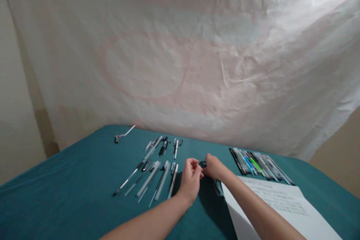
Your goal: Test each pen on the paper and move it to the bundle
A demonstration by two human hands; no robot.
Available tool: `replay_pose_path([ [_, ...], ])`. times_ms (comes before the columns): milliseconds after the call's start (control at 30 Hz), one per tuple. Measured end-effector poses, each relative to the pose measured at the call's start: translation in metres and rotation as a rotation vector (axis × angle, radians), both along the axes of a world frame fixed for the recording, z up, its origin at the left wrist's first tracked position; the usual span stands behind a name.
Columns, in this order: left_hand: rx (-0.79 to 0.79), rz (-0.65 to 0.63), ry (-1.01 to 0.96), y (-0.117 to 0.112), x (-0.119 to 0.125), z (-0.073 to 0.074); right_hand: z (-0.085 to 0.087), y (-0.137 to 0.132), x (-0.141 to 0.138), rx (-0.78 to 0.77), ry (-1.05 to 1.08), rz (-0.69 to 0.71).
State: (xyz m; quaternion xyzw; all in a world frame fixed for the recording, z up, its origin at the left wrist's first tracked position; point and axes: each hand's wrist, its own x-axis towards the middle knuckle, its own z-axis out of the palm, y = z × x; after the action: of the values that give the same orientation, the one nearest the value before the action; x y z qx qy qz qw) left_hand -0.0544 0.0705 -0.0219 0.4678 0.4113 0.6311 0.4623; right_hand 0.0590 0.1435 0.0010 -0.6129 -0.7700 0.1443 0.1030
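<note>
My left hand point(191, 178) and my right hand point(214, 167) meet over the teal table point(70, 195), both with fingers curled. Between their fingertips is a small dark pen part point(203, 164), pinched by my right hand; my left fingers are closed at it too. A pen point(218, 187) lies on the cloth just under my right wrist. Left of my hands lie several taken-apart pens point(153, 178), clear barrels and dark refills side by side. More small pen parts point(164, 145) lie farther back.
A row of several whole pens point(255, 165), some blue and green, lies at the right back. A white printed sheet point(284, 202) lies under my right forearm. A lone pen piece point(123, 134) sits at the far left edge. A wrinkled white sheet hangs behind the table.
</note>
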Motion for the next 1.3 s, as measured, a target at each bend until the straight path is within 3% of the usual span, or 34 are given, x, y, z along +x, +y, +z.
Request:
replay_pose_path([
  [267,-0.018,0.103,0.043,0.006,-0.002,-0.011,0.009,-0.006,0.008,-0.111,0.373,0.056],
  [533,-0.031,-0.268,0.004,0.005,0.0,-0.004,0.017,-0.016,0.007,-0.121,0.753,0.112],
  [667,-0.067,-0.331,0.053,0.001,0.0,0.002,0.03,-0.019,0.011,-0.14,0.955,0.16],
  [967,-0.065,-0.313,0.001,-0.004,0.002,0.005,0.081,-0.021,0.049,0.223,1.257,0.053],
  [1300,-0.034,-0.328,0.043,-0.005,0.002,0.008,0.08,-0.016,0.063,0.305,1.239,0.021],
])
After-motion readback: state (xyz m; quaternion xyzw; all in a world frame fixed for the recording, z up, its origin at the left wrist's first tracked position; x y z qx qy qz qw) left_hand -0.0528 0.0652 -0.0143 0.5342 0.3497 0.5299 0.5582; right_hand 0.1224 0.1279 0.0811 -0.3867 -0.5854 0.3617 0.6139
